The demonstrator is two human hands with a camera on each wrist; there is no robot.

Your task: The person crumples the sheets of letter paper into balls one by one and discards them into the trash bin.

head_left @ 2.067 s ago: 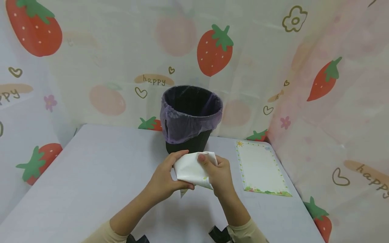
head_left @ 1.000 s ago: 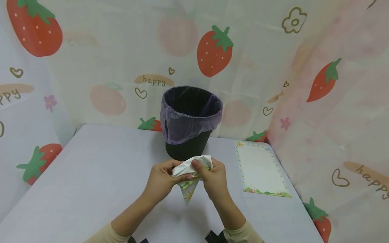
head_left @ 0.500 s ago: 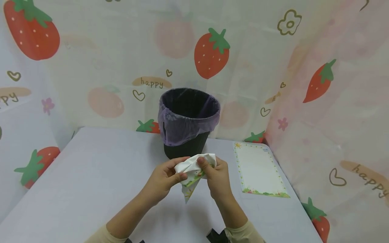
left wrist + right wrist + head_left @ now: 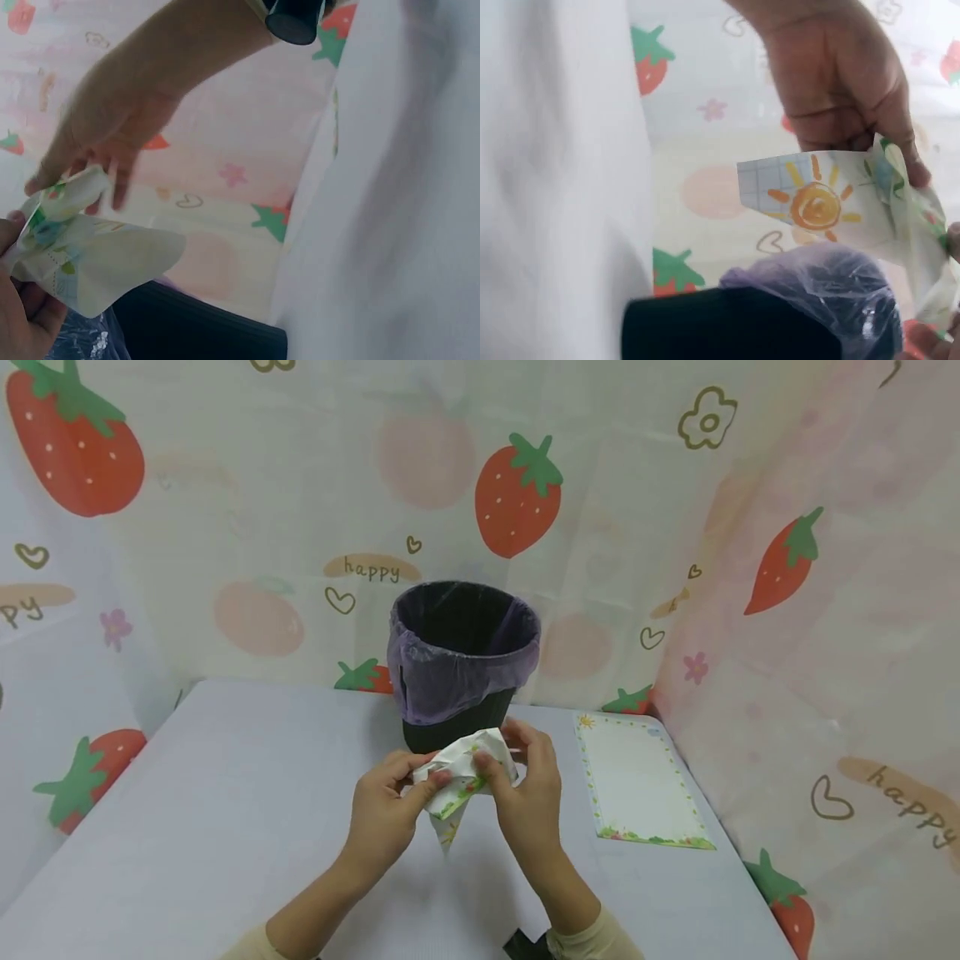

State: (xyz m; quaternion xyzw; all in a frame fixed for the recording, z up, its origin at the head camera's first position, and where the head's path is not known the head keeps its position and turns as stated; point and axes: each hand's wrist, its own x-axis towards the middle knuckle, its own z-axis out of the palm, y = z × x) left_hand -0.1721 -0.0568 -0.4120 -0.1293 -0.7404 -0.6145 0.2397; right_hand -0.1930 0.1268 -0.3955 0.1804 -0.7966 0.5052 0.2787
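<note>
Both hands hold a crumpled sheet of white paper (image 4: 461, 777) with a printed green and flowered border, raised over the table in front of the bin. My left hand (image 4: 382, 814) pinches its left side, thumb on the near face. On the right side, the thumb of my right hand (image 4: 528, 802) presses the near face while its fingers reach behind the top edge. A pointed corner of the paper hangs below the folds. In the right wrist view an orange sun print (image 4: 816, 206) shows on that loose flap. The paper partly hides the fingertips behind it.
A black bin (image 4: 457, 722) with a purple liner (image 4: 457, 681) stands behind the hands. A flat sheet of bordered paper (image 4: 645, 781) lies at the table's right side. Strawberry-patterned cloth (image 4: 300, 485) surrounds the white table (image 4: 225, 793).
The paper has gone from a folded, mostly white bundle to a more crumpled shape showing its printed border. Lately both hands shifted slightly left, and the right fingers lifted behind the paper.
</note>
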